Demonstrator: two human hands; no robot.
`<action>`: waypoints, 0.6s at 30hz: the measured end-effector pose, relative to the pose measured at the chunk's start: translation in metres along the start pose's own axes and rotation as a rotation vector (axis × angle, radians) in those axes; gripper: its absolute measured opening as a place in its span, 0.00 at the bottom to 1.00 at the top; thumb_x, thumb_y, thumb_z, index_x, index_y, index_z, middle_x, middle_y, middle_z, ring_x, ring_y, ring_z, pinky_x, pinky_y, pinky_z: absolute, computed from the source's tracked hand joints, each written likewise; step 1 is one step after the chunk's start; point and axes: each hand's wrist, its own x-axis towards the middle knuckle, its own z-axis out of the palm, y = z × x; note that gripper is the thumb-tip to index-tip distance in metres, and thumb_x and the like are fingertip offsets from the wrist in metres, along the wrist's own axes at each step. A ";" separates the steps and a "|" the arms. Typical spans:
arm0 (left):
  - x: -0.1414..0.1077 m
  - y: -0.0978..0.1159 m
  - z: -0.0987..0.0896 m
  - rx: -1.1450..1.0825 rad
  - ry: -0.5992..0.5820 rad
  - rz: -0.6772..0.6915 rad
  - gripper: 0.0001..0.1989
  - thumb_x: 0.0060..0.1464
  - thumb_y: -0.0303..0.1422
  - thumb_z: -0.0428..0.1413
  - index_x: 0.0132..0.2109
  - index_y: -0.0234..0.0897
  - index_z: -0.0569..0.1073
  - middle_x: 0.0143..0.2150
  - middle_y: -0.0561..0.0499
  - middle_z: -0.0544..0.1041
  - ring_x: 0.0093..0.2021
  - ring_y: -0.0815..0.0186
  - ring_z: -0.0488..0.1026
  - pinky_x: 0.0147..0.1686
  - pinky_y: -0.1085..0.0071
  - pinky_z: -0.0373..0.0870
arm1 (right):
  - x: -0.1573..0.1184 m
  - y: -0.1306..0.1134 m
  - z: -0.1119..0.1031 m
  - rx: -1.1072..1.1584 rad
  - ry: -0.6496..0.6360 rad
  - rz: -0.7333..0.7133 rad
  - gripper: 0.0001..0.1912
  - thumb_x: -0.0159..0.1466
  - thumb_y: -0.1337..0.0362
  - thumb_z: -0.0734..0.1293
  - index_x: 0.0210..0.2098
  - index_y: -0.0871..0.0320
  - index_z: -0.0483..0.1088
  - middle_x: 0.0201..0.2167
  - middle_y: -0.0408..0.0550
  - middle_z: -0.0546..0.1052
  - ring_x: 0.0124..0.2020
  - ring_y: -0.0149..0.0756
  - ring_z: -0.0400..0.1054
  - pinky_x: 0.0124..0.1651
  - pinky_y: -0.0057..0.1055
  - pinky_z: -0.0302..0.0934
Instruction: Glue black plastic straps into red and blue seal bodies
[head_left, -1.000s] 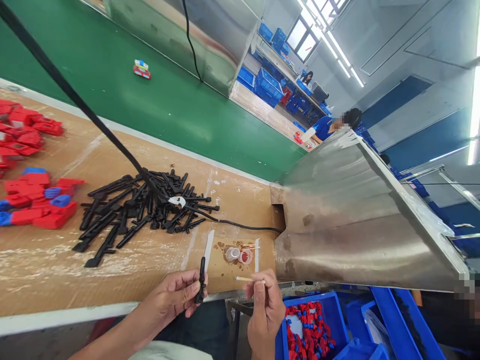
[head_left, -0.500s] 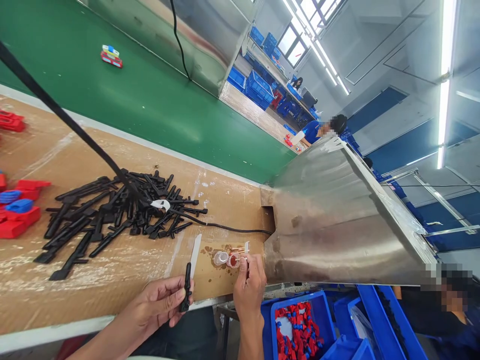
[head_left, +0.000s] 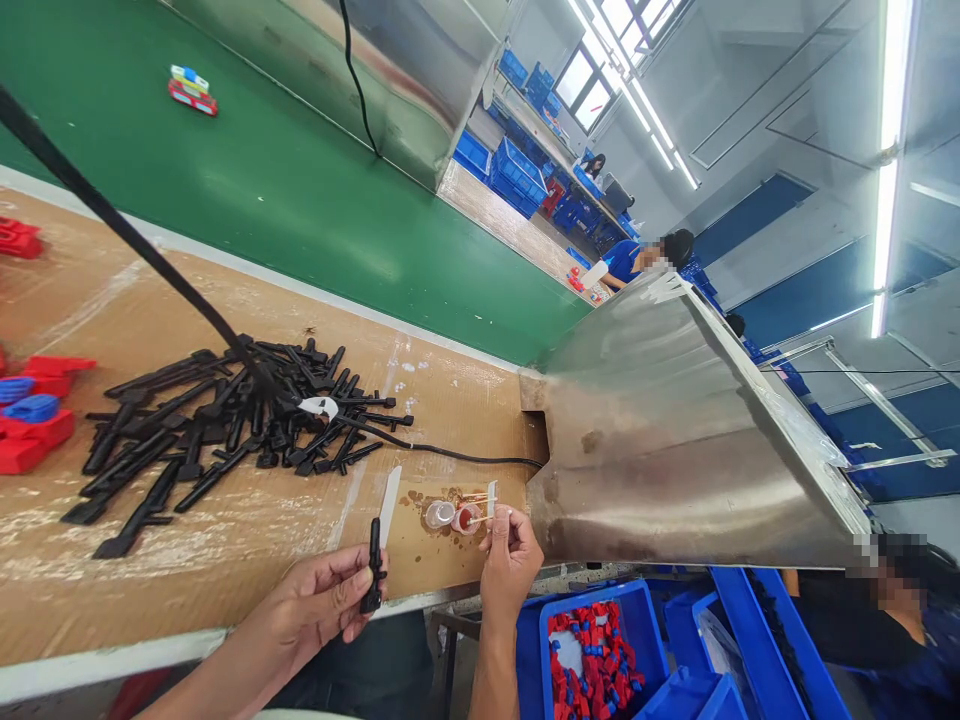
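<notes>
My left hand (head_left: 330, 592) is closed around a small black plastic toy gun part (head_left: 374, 565), held upright near the bench's front edge. Between the fingertips of my right hand (head_left: 512, 560) is a thin pale stick (head_left: 480, 519). Its far end reaches into a small clear cup with red liquid (head_left: 466, 518). Another small clear cup (head_left: 439, 514) stands beside it, and wet brown spots surround both. A big pile of similar black parts (head_left: 225, 420) lies on the cardboard-covered bench (head_left: 247, 575) to the left.
A black cable (head_left: 465, 457) crosses the bench. Behind runs a green belt (head_left: 322, 240) carrying a red-and-blue toy (head_left: 193, 92). A metal panel (head_left: 675, 440) rises at right. Below it sits a blue bin (head_left: 652, 625) of red parts. Red pieces (head_left: 34, 440) lie far left. Other people are nearby.
My right hand has moved slightly right and drawn back, showing more of the stick. The toy on the green belt has shifted left. My left hand keeps its hold on the black part.
</notes>
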 end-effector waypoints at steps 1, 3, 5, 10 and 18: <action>0.001 -0.001 -0.001 0.000 -0.004 0.001 0.27 0.35 0.55 0.81 0.34 0.38 0.88 0.30 0.50 0.76 0.30 0.66 0.64 0.25 0.76 0.63 | 0.001 0.001 0.002 0.036 0.016 0.048 0.27 0.68 0.40 0.71 0.29 0.58 0.77 0.19 0.39 0.72 0.17 0.28 0.62 0.22 0.26 0.57; 0.002 -0.001 -0.003 0.004 -0.019 -0.007 0.27 0.35 0.54 0.81 0.34 0.38 0.88 0.30 0.50 0.76 0.29 0.66 0.63 0.25 0.76 0.63 | 0.004 0.001 0.004 0.110 0.043 0.137 0.29 0.65 0.36 0.72 0.27 0.57 0.75 0.16 0.38 0.69 0.15 0.26 0.57 0.18 0.24 0.50; 0.003 -0.002 -0.004 0.003 -0.025 -0.013 0.27 0.34 0.54 0.81 0.34 0.38 0.88 0.30 0.50 0.76 0.29 0.67 0.64 0.25 0.75 0.63 | 0.008 -0.003 0.003 0.183 0.059 0.211 0.31 0.62 0.34 0.73 0.28 0.57 0.75 0.17 0.37 0.69 0.14 0.25 0.53 0.15 0.23 0.45; 0.000 -0.001 -0.002 -0.022 0.009 -0.001 0.27 0.35 0.54 0.81 0.34 0.39 0.87 0.31 0.51 0.76 0.30 0.68 0.64 0.27 0.76 0.64 | -0.001 -0.026 -0.004 0.306 0.026 0.297 0.32 0.55 0.32 0.78 0.32 0.57 0.77 0.23 0.40 0.75 0.15 0.23 0.54 0.16 0.21 0.49; -0.001 -0.001 -0.001 -0.049 0.004 0.005 0.27 0.34 0.52 0.82 0.34 0.36 0.87 0.30 0.50 0.77 0.29 0.67 0.65 0.26 0.75 0.63 | -0.056 -0.068 -0.011 0.029 -0.344 -0.245 0.14 0.77 0.55 0.66 0.38 0.52 0.80 0.27 0.41 0.77 0.23 0.30 0.71 0.30 0.28 0.65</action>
